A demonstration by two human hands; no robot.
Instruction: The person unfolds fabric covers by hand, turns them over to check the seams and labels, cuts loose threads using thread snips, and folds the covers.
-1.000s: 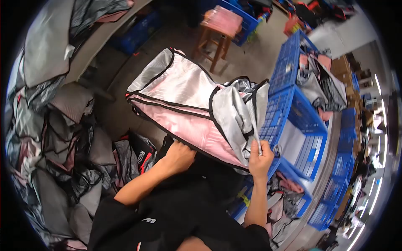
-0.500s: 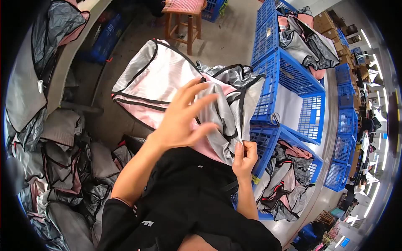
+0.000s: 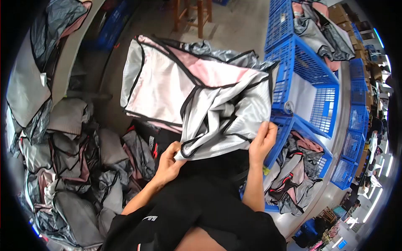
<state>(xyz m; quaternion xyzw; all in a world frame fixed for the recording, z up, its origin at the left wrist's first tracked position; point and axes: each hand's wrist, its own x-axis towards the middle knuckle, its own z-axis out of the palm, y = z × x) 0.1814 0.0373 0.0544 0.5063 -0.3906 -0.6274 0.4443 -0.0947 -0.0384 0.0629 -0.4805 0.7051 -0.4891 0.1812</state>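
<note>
A boxy sewn piece of pink and silver-grey fabric with black edging (image 3: 161, 83) is spread in front of my body. Its grey side faces up near me, with loose folds in the middle. My left hand (image 3: 169, 162) pinches the near left corner of the fabric. On the near right edge, my right hand (image 3: 263, 140) grips the cloth between thumb and fingers. Crinkled dark silver lining shows along the far edge. What lies under the fabric is hidden.
Similar grey and pink pieces are heaped on the left (image 3: 75, 175). Blue plastic crates (image 3: 289, 75) stand at the right, one holding more such pieces (image 3: 295, 175). A wooden stool (image 3: 200, 19) stands on the floor ahead. A long pale-edged table (image 3: 77, 46) runs along the left.
My left hand has come down from above the fabric to its near left corner and closed on it. The fabric is turned and spread wider, and my right hand has moved right and slightly up.
</note>
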